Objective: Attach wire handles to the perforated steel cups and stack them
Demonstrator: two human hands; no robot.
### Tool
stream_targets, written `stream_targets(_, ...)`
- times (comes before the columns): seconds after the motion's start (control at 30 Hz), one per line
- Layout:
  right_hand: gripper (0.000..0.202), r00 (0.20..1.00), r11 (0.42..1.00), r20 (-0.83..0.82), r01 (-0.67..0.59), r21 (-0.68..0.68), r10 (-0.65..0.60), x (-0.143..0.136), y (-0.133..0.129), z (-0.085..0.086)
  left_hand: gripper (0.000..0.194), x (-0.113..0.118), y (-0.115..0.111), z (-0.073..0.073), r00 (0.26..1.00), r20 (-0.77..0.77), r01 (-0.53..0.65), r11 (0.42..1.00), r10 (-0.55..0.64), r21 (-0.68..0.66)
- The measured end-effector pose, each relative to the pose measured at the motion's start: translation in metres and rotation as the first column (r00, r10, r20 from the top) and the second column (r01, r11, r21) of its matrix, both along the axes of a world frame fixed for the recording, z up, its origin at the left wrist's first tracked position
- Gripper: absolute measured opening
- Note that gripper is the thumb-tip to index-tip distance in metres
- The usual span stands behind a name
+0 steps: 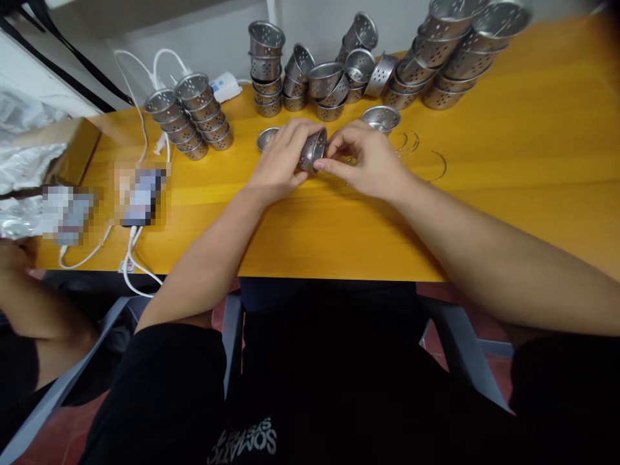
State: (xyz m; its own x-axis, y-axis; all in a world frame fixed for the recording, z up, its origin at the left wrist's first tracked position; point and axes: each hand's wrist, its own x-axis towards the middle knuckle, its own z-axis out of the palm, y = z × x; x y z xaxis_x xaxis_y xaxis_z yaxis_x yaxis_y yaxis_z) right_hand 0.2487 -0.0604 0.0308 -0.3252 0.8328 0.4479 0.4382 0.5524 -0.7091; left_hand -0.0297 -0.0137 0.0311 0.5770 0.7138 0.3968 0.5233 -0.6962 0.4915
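Note:
My left hand (283, 158) is wrapped round a small perforated metal cup (314, 150), tilted so its open rim faces right. At that rim, my right hand (364, 158) has its thumb and fingers pinched together; whatever they grip is too small or hidden to make out. Just behind my right hand stands another metal cup (382, 119), and a further cup (267, 138) sits partly behind my left hand. Thin curved wires (411, 143) lie on the table to the right of my right hand, with one more wire (440, 165) farther right.
Stacks of perforated cups (266, 68) line the back of the yellow table (542, 161), taller ones (440, 58) at right. Two stacks (194, 116) stand left, near white cables and a phone (143, 197). A cardboard box (80, 148) and another person's arm (43, 310) are far left.

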Motion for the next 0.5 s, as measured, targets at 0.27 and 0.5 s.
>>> stream_targets(0.27, 0.083, 0.999, 1.000, 0.053, -0.013, -0.009, 0.013, 0.007, 0.000, 0.009, 0.082, -0.001, 0.005, -0.006, 0.999, -0.033, 0.003, 1.000, -0.003, 0.012)
stream_targets(0.5, 0.066, 0.999, 0.997, 0.010, 0.052, 0.065, -0.053, 0.010, 0.003, 0.004, 0.087, -0.010, 0.012, -0.007, 1.000, -0.005, -0.002, 0.998, 0.002, 0.069)
